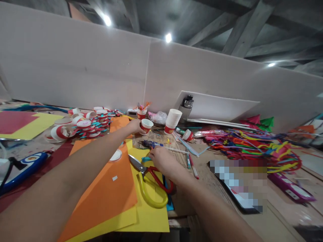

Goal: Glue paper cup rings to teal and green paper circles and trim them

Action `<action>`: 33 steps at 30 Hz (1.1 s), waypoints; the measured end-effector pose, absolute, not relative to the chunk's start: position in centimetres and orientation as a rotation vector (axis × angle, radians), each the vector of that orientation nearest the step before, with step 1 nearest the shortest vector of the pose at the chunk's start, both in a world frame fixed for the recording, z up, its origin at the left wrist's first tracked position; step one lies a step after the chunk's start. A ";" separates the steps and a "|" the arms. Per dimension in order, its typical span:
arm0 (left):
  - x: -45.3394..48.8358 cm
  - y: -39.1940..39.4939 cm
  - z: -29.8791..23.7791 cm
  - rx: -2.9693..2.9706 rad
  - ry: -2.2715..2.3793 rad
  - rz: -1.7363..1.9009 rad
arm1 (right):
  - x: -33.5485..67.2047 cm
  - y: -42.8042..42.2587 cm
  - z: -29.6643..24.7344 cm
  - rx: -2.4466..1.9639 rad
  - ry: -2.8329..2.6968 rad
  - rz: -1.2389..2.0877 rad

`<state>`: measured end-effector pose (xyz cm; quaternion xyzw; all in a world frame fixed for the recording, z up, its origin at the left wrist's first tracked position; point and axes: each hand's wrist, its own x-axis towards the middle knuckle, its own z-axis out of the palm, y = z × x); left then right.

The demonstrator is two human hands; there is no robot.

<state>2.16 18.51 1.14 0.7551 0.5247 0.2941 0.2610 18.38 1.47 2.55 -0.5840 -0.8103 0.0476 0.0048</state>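
At the far side of the worktop, my left hand (136, 127) is closed around a red and white paper cup (147, 125), its mouth facing up. My right hand (164, 159) is nearer to me, with fingers curled down beside a small teal paper piece (145, 159). Whether the fingertips grip that piece is hidden. Below this hand lie large scissors (153, 201) with one yellow and one red handle, blades partly apart, on yellow paper (153, 222). Orange paper (113, 191) is under my left forearm, bearing a white paper disc (116, 155) and a small white scrap (114, 178).
A tall stack of paper cups (173, 119) stands before a grey bottle (186, 111). More cups with teal strips (93, 122) crowd the left. Colourful pipe cleaners (242, 144), a phone-like blurred device (237, 188) and a purple box (291, 188) lie right. A white panel (101, 64) rises behind.
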 end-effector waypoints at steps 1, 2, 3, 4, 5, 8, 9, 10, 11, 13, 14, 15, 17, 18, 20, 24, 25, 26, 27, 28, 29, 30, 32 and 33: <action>2.2 18.6 1.0 2.043 1.421 0.781 | 18.5 1.6 2.6 -1.830 -2.523 0.154; 2.1 18.7 0.9 2.045 1.428 0.767 | 18.7 1.7 2.6 -1.819 -2.507 0.161; 2.0 18.7 0.9 2.047 1.435 0.754 | 18.9 1.8 2.6 -1.800 -2.488 0.169; 1.8 18.7 1.0 2.047 1.434 0.745 | 19.1 1.9 2.5 -1.776 -2.467 0.183; 1.5 18.7 1.1 2.045 1.432 0.738 | 19.3 2.0 2.4 -1.751 -2.446 0.203; 0.5 18.4 1.9 2.028 1.421 0.729 | 19.8 2.1 2.1 -1.683 -2.391 0.255; 0.0 18.2 2.3 2.007 1.429 0.730 | 19.9 2.1 2.1 -1.662 -2.376 0.262; -0.5 18.0 2.7 1.979 1.448 0.738 | 20.1 2.1 2.0 -1.639 -2.357 0.258; -1.0 17.6 3.1 1.925 1.476 0.754 | 20.2 2.0 2.0 -1.615 -2.332 0.248; -2.1 16.4 3.9 1.584 1.513 0.896 | 20.3 1.8 2.2 -1.561 -2.277 0.243; -2.6 15.6 4.3 1.422 1.424 0.962 | 20.3 1.7 2.3 -1.522 -2.241 0.246; -2.9 14.6 4.7 1.248 1.270 1.017 | 20.3 1.6 2.5 -1.472 -2.200 0.249; -3.4 12.2 5.1 0.990 0.960 1.038 | 19.9 1.4 3.0 -1.348 -2.096 0.236; -3.5 11.0 5.2 0.912 0.881 1.016 | 19.6 1.3 3.2 -1.284 -2.034 0.222; -3.1 8.6 5.0 0.870 0.770 0.967 | 18.5 1.1 3.7 -1.183 -1.928 0.208; -1.6 5.1 4.1 0.959 0.680 0.899 | 15.6 0.9 4.0 -1.089 -1.883 0.219; -1.3 4.5 3.9 0.968 0.678 0.899 | 15.0 1.0 3.9 -1.095 -1.896 0.221; -1.0 4.1 3.8 0.971 0.661 0.894 | 14.5 1.2 3.8 -1.106 -1.908 0.233; -1.0 3.8 3.7 0.975 0.646 0.892 | 14.1 1.4 3.6 -1.122 -1.908 0.267; -1.0 3.6 3.6 0.980 0.630 0.882 | 13.9 1.7 3.3 -1.142 -1.890 0.328; -1.2 3.4 3.5 0.991 0.611 0.869 | 13.8 2.0 3.0 -1.158 -1.854 0.412; -1.5 3.4 3.3 1.012 0.598 0.862 | 13.9 2.3 2.8 -1.166 -1.802 0.515; -2.2 3.4 2.8 1.086 0.599 0.860 | 14.2 2.7 2.3 -1.142 -1.688 0.712; -2.5 3.5 2.5 1.139 0.624 0.874 | 14.4 2.9 2.1 -1.118 -1.639 0.779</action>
